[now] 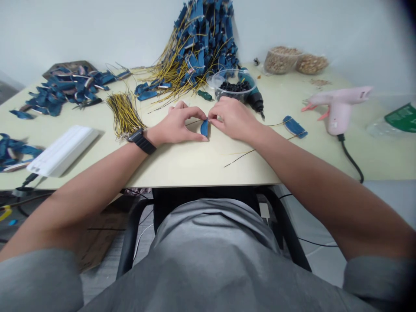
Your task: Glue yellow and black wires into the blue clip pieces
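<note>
My left hand [177, 125] and my right hand [232, 119] meet at the middle of the table, fingertips together. Between them stands a small blue flat piece [204, 128], held on edge against the tabletop. My left thumb and forefinger pinch it and a thin yellow wire that runs across toward the left. My right fingers pinch the piece's top edge from the other side. A black watch [141, 141] is on my left wrist. A second blue piece [294, 126] with a wire lies to the right of my right hand.
A tall heap of blue pieces with yellow wires [198, 43] rises behind my hands. Nearby are a bundle of yellow wires [123, 115], a clear tub of black bits [232, 86], a pink glue gun [338, 108], a white box [61, 149] and more blue pieces [65, 89] at the left.
</note>
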Available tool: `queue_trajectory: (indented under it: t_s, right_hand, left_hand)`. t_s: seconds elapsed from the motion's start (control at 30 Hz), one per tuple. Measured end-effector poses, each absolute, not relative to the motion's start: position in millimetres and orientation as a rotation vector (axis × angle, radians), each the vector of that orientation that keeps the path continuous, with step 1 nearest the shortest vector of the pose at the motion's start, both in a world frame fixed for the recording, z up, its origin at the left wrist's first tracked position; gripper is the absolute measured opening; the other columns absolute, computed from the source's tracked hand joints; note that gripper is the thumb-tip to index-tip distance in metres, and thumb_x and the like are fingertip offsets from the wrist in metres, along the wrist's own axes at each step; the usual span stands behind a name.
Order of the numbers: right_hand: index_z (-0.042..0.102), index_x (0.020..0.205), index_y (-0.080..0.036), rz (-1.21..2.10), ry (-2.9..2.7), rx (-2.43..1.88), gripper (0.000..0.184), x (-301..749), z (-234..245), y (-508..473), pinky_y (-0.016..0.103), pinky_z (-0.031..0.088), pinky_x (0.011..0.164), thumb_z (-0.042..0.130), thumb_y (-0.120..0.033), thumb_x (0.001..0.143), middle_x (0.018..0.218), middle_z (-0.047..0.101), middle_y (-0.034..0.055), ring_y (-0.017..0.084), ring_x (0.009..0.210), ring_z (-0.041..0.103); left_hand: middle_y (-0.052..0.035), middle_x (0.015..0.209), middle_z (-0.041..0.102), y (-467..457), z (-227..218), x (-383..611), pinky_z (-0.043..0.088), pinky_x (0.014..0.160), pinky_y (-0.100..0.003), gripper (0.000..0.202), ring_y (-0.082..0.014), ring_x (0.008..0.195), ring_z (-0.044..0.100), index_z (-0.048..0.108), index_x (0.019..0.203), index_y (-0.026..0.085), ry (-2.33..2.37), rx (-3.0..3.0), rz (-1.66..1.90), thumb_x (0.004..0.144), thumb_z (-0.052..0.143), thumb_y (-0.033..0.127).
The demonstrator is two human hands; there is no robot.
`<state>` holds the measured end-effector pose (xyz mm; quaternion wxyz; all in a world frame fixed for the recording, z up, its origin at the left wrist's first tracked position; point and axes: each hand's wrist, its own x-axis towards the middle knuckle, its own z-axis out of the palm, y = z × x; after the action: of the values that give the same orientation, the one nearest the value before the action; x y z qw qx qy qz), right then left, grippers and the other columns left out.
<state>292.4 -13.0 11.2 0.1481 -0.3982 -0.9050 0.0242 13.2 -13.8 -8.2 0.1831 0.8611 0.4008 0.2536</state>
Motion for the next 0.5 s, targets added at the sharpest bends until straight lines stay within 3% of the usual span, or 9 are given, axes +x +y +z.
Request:
queue_trajectory:
  t_s: [0.27,0.5]
  right_hand:
    - [0.099,0.125,-0.025,0.077,-2.594,-1.137,0.037,293.6,9.9,-10.7,0.055,0.055,0.112,0.063,-0.031,0.128,0.122,0.091,0.0163,0.040,0.127,0.072]
    - [0.097,0.123,-0.023,0.054,-2.612,-1.145,0.034,291.3,13.2,-12.8,0.054,0.058,0.112,0.063,-0.020,0.124,0.123,0.091,0.0162,0.039,0.130,0.076]
  left_hand:
    - [-0.0106,0.109,0.079,-11.5,-8.7,11.7,0.052,0.129,-0.076,0.090,-0.0474,0.132,0.069,0.090,0.128,0.032,1.157,2.461,0.722,0.071,0.114,0.097]
    - [-0.0095,0.105,0.076,-11.0,-8.1,13.2,0.051,0.127,-0.075,0.090,-0.0462,0.129,0.066,0.089,0.124,0.032,1.136,2.465,0.700,0.071,0.109,0.103]
